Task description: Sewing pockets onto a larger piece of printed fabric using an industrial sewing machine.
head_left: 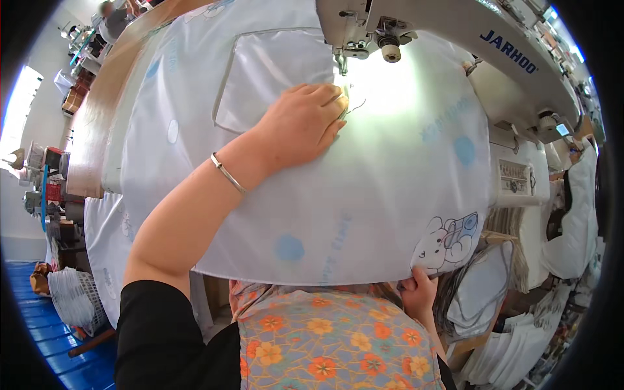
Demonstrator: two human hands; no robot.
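Observation:
A large white satiny fabric panel (273, 201) with blue dots and cartoon bears spreads over the sewing machine's bed and hangs toward my lap. On it lies a white patch (279, 68) with a dark edge. My left hand (302, 120) rests on the patch's right side, fingers bent and close together, gripping the cloth just below the presser foot (342, 64). A loose dark thread (356, 106) lies beside those fingertips. At the panel's lower right edge my right hand (418, 290) pinches the cloth, thumb on top; its other fingers are partly hidden.
The sewing machine's head (455, 39) arches over the upper right, its lamp lighting the cloth. Stacked dark-edged white pieces (481, 286) sit at the right. A wooden tabletop edge (94, 149) runs along the left, with a white basket (78, 299) on the blue floor below.

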